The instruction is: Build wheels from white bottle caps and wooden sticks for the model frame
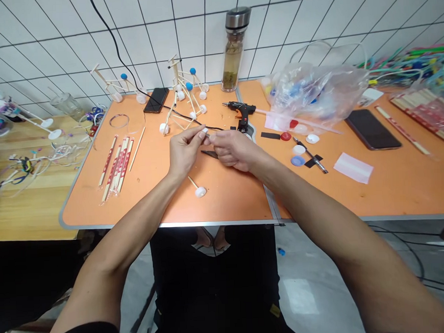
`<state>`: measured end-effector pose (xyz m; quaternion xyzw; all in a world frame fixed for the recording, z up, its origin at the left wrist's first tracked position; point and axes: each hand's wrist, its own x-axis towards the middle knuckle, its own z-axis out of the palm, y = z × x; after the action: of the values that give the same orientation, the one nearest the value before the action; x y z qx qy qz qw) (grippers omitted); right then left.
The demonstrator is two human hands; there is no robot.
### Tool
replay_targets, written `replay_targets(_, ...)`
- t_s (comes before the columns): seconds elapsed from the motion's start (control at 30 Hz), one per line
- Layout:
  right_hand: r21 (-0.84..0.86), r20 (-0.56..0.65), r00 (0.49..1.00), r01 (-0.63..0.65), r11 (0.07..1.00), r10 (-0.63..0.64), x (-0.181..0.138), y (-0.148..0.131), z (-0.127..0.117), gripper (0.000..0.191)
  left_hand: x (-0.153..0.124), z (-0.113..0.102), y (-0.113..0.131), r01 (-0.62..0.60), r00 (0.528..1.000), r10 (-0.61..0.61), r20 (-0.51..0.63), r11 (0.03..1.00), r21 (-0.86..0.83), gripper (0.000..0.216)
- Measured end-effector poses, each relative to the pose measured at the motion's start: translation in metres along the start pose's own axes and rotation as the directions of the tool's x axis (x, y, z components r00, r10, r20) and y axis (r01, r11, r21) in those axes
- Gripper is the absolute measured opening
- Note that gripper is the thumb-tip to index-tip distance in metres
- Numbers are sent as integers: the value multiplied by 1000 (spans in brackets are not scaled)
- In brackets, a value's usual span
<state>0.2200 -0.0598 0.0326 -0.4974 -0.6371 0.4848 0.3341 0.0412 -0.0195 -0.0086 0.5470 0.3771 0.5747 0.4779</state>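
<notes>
My left hand (184,151) pinches a small white piece (205,131) between thumb and fingertips, above the middle of the orange table. My right hand (236,148) is closed and meets it at the fingertips; what its fingers grip is too small to make out. A dark pointed object (209,154) shows beside the curled fingers of my right hand, and I cannot tell whether it is held or lying on the table. Nearer me lies a short wooden stick with a white bottle cap (200,191) at its end.
Behind my hands stand stick frames with white caps (164,128), a phone (156,100) and a glue gun (241,109). Wrapped chopsticks (121,163) lie left. A tea bottle (234,58) stands at the wall. Rightward are a plastic bag (314,91), loose caps (298,160) and another phone (373,129).
</notes>
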Motion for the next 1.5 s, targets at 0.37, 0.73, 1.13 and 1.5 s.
replay_targets(0.37,-459,-227,967,-2,888,-115,0,7,-8,18,30,-25,-5,67,984,-87,-158,990,-126,18)
replay_targets(0.73,-893,-223,975,-196,404,-20,-2,9,-16,38,31,-26,17,351,918,-396,-37,851,-392,18)
replay_targets(1.13,-896,125,984,165,411,-124,-46,-19,62,48,30,-27,19,364,906,-421,-40,825,-432,32)
replay_targets(1.5,-894,212,976,215,393,-52,-47,-11,72,35,29,-26,20,366,907,-418,-43,836,-410,23)
